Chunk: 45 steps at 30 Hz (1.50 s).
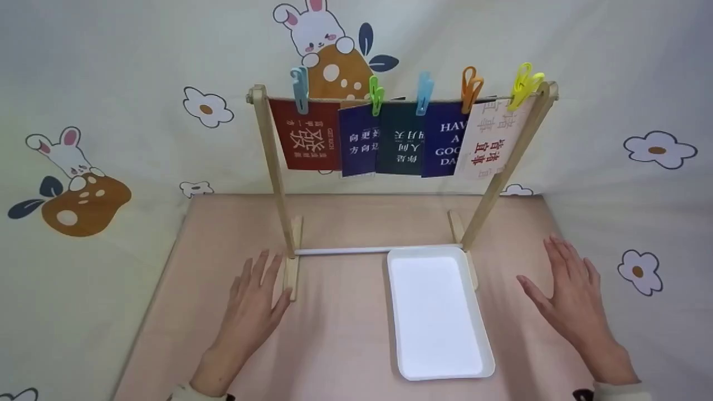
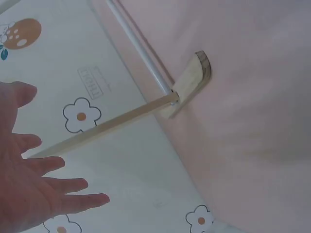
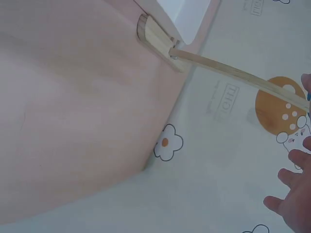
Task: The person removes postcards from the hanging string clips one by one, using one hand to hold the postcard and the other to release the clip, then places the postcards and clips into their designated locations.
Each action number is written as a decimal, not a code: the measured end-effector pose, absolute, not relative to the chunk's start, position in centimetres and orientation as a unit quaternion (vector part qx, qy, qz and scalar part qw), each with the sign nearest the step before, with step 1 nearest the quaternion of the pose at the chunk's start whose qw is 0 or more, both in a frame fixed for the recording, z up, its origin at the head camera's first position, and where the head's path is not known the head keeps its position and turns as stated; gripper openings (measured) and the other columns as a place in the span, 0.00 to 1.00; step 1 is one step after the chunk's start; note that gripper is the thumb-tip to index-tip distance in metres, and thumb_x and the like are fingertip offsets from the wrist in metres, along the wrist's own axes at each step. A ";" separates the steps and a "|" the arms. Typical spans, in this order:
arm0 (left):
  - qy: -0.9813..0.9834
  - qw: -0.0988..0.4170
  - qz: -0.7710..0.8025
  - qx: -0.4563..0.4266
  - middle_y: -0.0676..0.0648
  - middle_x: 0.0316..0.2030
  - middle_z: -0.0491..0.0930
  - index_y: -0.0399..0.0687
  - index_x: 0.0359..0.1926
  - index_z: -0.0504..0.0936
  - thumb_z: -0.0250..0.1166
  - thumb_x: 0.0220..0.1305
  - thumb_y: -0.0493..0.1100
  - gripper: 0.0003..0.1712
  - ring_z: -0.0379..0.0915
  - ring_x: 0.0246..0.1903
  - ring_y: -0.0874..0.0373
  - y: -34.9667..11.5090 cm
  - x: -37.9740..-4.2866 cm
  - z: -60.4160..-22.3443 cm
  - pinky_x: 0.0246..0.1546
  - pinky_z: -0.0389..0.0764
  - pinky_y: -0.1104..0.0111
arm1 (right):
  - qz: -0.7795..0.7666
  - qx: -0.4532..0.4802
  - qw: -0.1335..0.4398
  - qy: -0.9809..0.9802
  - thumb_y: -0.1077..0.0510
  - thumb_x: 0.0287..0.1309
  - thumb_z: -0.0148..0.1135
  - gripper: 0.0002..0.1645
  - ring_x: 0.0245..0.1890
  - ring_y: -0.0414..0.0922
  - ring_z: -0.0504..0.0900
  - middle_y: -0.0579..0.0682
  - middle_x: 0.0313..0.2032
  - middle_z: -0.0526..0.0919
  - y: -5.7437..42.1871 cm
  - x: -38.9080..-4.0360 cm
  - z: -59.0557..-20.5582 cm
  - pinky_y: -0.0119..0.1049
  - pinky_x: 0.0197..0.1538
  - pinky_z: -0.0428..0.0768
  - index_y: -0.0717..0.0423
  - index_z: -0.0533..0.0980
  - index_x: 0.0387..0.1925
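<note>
A wooden rack (image 1: 271, 167) stands on the table with a string across its top. Hanging from it in a row are a red card (image 1: 309, 161), a purple-blue card (image 1: 356, 164), a green card (image 1: 395, 164), a dark blue card (image 1: 440, 164) and a white card (image 1: 473, 164). Clips pinch them: a blue clip (image 1: 301, 92), a green clip (image 1: 376, 97), a second blue clip (image 1: 424, 94), an orange clip (image 1: 471, 92) and a yellow clip (image 1: 522, 89). My left hand (image 1: 252, 306), fingers spread, is beside the rack's left foot. Fingers extended, my right hand (image 1: 576, 301) is right of the tray. Both hold nothing.
An oblong white tray (image 1: 437, 317) lies at the rack's right front, overlapping its lower white rod (image 1: 345, 251) in the head view. Pink cloth (image 1: 345, 328) covers the table. Pale patterned fabric (image 1: 128, 72) rises behind and at both sides.
</note>
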<state>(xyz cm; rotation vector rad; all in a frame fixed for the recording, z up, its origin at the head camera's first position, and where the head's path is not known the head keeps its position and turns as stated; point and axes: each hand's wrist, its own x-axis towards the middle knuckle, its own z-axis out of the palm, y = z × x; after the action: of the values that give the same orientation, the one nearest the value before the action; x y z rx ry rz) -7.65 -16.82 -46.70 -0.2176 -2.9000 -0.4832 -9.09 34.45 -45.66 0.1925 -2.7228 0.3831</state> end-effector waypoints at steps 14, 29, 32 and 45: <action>-0.940 0.136 -0.245 -0.192 0.44 0.63 0.64 0.46 0.65 0.60 0.58 0.61 0.43 0.32 0.62 0.63 0.54 -11.1 -9.1 -44.3 0.59 0.72 0.62 | 0.146 0.106 0.251 -0.951 0.52 0.42 0.69 0.52 0.59 0.62 0.62 0.64 0.62 0.63 34.2 -10.6 -42.2 0.60 0.57 0.59 0.58 0.54 0.67; -0.901 0.082 -0.365 -0.222 0.52 0.64 0.63 0.51 0.66 0.59 0.57 0.63 0.47 0.31 0.57 0.65 0.60 -5.8 -12.2 -39.0 0.66 0.62 0.67 | 0.141 0.141 0.241 -0.950 0.54 0.39 0.73 0.58 0.63 0.61 0.59 0.61 0.66 0.58 33.7 -13.9 -36.7 0.59 0.65 0.56 0.53 0.50 0.69; -0.891 0.076 -0.383 -0.231 0.51 0.64 0.63 0.51 0.66 0.59 0.57 0.63 0.47 0.32 0.56 0.66 0.60 -4.9 -12.6 -38.4 0.67 0.62 0.66 | 0.135 0.156 0.248 -0.947 0.54 0.38 0.74 0.59 0.63 0.61 0.60 0.60 0.66 0.58 33.7 -14.4 -36.0 0.59 0.64 0.57 0.53 0.50 0.69; -0.853 0.078 -0.447 -0.259 0.50 0.61 0.66 0.49 0.65 0.60 0.59 0.62 0.48 0.33 0.64 0.59 0.58 -1.9 -14.3 -36.7 0.56 0.74 0.68 | 0.136 0.184 0.259 -0.938 0.58 0.35 0.76 0.61 0.64 0.60 0.59 0.58 0.67 0.57 33.5 -15.9 -31.9 0.61 0.62 0.59 0.51 0.49 0.69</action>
<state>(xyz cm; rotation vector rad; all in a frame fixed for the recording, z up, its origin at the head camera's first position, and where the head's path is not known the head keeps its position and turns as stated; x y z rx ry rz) -14.31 -1.94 -36.68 -0.7769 -2.5539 -1.3375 -15.93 33.50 -31.93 0.4991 -2.5433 0.3695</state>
